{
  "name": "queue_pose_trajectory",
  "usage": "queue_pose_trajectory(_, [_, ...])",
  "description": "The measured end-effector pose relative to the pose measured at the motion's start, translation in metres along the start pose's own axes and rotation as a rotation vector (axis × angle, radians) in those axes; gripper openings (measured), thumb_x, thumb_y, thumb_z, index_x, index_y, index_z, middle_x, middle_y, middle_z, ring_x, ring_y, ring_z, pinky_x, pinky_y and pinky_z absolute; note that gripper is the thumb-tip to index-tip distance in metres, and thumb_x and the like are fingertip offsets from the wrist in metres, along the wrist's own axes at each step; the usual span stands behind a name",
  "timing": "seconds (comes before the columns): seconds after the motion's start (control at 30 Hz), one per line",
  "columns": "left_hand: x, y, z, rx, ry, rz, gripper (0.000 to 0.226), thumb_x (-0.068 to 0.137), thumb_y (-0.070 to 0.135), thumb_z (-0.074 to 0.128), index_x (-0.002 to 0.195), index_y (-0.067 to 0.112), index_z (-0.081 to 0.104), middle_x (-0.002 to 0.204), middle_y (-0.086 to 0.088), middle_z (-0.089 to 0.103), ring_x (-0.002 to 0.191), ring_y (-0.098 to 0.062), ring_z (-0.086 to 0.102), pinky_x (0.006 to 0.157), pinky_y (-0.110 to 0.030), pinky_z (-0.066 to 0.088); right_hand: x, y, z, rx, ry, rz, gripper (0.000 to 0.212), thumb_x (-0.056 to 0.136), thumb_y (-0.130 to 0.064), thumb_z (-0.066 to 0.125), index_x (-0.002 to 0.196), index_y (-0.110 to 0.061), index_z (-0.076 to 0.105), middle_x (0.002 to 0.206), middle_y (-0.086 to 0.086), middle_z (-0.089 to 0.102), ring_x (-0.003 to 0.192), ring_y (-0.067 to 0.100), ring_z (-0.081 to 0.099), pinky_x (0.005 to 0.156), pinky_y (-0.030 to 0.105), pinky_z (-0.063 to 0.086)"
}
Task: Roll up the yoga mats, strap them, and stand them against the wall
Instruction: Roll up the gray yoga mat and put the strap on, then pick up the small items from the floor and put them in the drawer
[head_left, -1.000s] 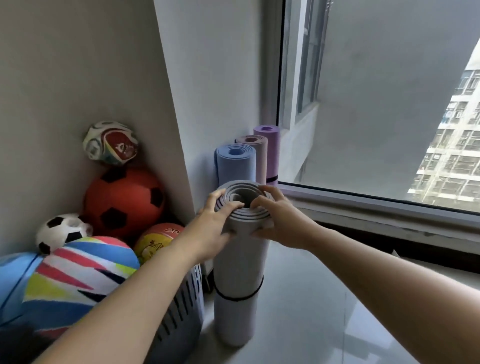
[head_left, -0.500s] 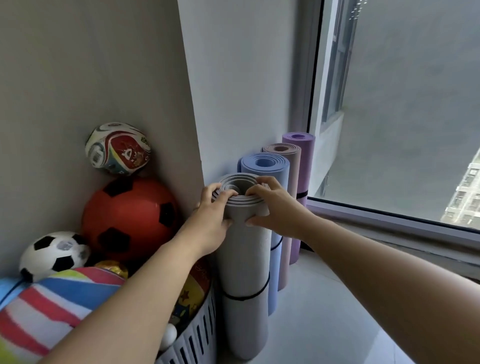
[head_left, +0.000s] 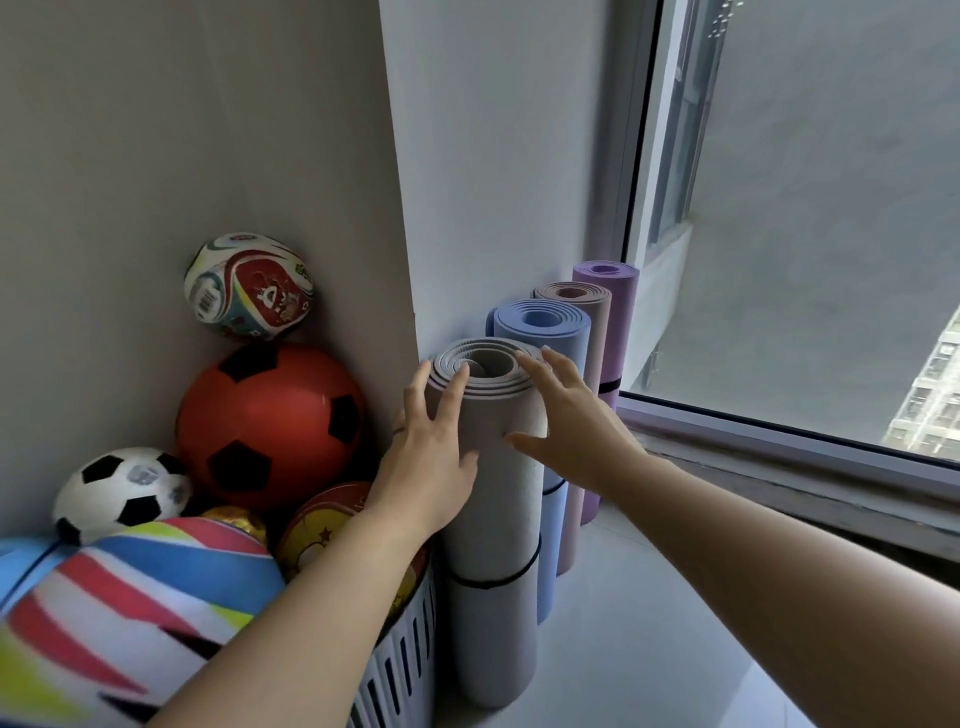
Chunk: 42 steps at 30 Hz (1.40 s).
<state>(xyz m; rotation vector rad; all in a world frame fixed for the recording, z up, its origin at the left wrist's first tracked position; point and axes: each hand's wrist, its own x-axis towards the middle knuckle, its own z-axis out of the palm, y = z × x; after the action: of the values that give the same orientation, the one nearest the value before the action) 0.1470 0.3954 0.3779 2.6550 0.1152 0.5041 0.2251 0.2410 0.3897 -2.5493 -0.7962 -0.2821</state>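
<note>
Both grips open on the upright grey mat

The rolled grey mat (head_left: 493, 519) stands on end on the floor (head_left: 623, 654), its top against the wall (head_left: 493, 156), with a black strap (head_left: 498, 583) around its lower part. It is the nearest of a row, touching the blue mat (head_left: 550, 338), with the brown mat (head_left: 600, 332) and the purple mat (head_left: 621, 306) behind. The mat lies between the two grips. The left grip (head_left: 431, 457) rests flat on its left side, fingers straight and spread, tips at the top rim. The right grip (head_left: 571, 421) is at its right side, fingers straight near the rim and the thumb stretched onto the roll. Neither curls round it. Both forearms reach forward from below. A basket (head_left: 405, 654) of balls sits just left of the mat.
</note>
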Motion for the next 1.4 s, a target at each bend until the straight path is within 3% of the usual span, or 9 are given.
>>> queue_pose_trajectory(0.13, [-0.012, 0.009, -0.010, 0.020, -0.011, -0.007, 0.080, 0.093, 0.025, 0.057, 0.152, 0.033, 0.003, 0.156, 0.000, -0.014, 0.140, -0.032, 0.024, 0.107, -0.037, 0.033, -0.011, -0.002, -0.014, -0.015, -0.051, 0.022, 0.089, 0.084, -0.037, 0.071, 0.151, -0.033, 0.014, 0.160, 0.000, 0.008, 0.135, 0.027, 0.040, 0.100, 0.045, 0.046])
queue_pose_trajectory(0.27, [-0.031, 0.027, -0.023, 0.039, -0.025, -0.003, 0.073, 0.093, 0.026, 0.057, 0.152, 0.029, 0.014, 0.155, -0.001, -0.007, 0.139, -0.031, 0.023, 0.109, -0.043, 0.034, -0.038, -0.005, -0.037, -0.054, -0.157, 0.048, 0.075, 0.087, -0.035, 0.067, 0.149, -0.028, 0.026, 0.154, 0.003, 0.030, 0.133, 0.026, 0.040, 0.104, 0.044, 0.043])
queue_pose_trajectory(0.4, [-0.058, 0.058, -0.024, -0.057, -0.067, 0.020, 0.050, 0.092, 0.021, 0.055, 0.140, 0.026, 0.042, 0.144, 0.000, 0.032, 0.126, -0.023, 0.043, 0.103, -0.042, 0.039, -0.096, -0.005, -0.066, -0.038, -0.335, 0.118, 0.052, 0.089, -0.033, 0.064, 0.138, -0.024, 0.049, 0.133, 0.000, 0.058, 0.117, 0.019, 0.055, 0.099, 0.033, 0.045])
queue_pose_trajectory(0.53, [-0.098, 0.116, -0.006, -0.173, -0.175, 0.042, 0.029, 0.093, 0.021, 0.053, 0.121, 0.026, 0.061, 0.102, 0.003, 0.064, 0.098, -0.020, 0.060, 0.087, -0.035, 0.049, -0.177, 0.013, -0.085, -0.004, -0.376, 0.264, 0.038, 0.090, -0.029, 0.063, 0.127, -0.024, 0.060, 0.121, 0.001, 0.064, 0.106, 0.019, 0.060, 0.094, 0.032, 0.048])
queue_pose_trajectory(0.77, [-0.175, 0.210, 0.070, -0.301, -0.376, 0.148, 0.028, 0.096, 0.025, 0.051, 0.122, 0.028, 0.059, 0.094, 0.012, 0.060, 0.093, -0.012, 0.061, 0.083, -0.030, 0.050, -0.332, 0.081, -0.102, 0.068, -0.330, 0.513, 0.031, 0.093, -0.022, 0.060, 0.124, -0.020, 0.062, 0.110, 0.001, 0.070, 0.095, 0.014, 0.065, 0.089, 0.025, 0.048])
queue_pose_trajectory(0.93, [-0.195, 0.241, 0.148, -0.336, -0.517, 0.163, 0.027, 0.095, 0.024, 0.052, 0.121, 0.026, 0.061, 0.092, 0.013, 0.060, 0.090, -0.010, 0.062, 0.084, -0.032, 0.052, -0.392, 0.159, -0.086, 0.106, -0.253, 0.727, 0.020, 0.091, -0.021, 0.060, 0.109, -0.022, 0.068, 0.081, -0.008, 0.070, 0.075, 0.008, 0.063, 0.075, 0.024, 0.052])
queue_pose_trajectory(1.1, [-0.172, 0.259, 0.269, -0.326, -0.635, 0.146, 0.025, 0.095, 0.024, 0.051, 0.117, 0.028, 0.062, 0.090, 0.017, 0.059, 0.090, -0.009, 0.061, 0.085, -0.032, 0.052, -0.405, 0.274, -0.044, 0.028, -0.218, 0.852, 0.014, 0.089, -0.019, 0.056, 0.082, -0.024, 0.067, 0.066, -0.014, 0.063, 0.070, 0.007, 0.063, 0.068, 0.028, 0.053])
queue_pose_trajectory(1.23, [-0.119, 0.277, 0.368, -0.312, -0.689, 0.154, 0.026, 0.095, 0.024, 0.049, 0.117, 0.029, 0.062, 0.093, 0.017, 0.060, 0.091, -0.009, 0.061, 0.085, -0.033, 0.052, -0.386, 0.376, -0.013, -0.062, -0.306, 0.907, 0.016, 0.090, -0.028, 0.060, 0.074, -0.025, 0.060, 0.072, -0.009, 0.059, 0.077, 0.015, 0.061, 0.071, 0.029, 0.051])
queue_pose_trajectory(1.4, [-0.076, 0.312, 0.402, -0.353, -0.720, 0.105, 0.026, 0.094, 0.022, 0.049, 0.115, 0.030, 0.062, 0.092, 0.018, 0.061, 0.088, -0.006, 0.061, 0.082, -0.033, 0.054, -0.359, 0.430, -0.040, -0.025, -0.267, 1.023, 0.023, 0.090, -0.035, 0.061, 0.072, -0.021, 0.058, 0.077, -0.006, 0.061, 0.080, 0.018, 0.059, 0.068, 0.029, 0.046])
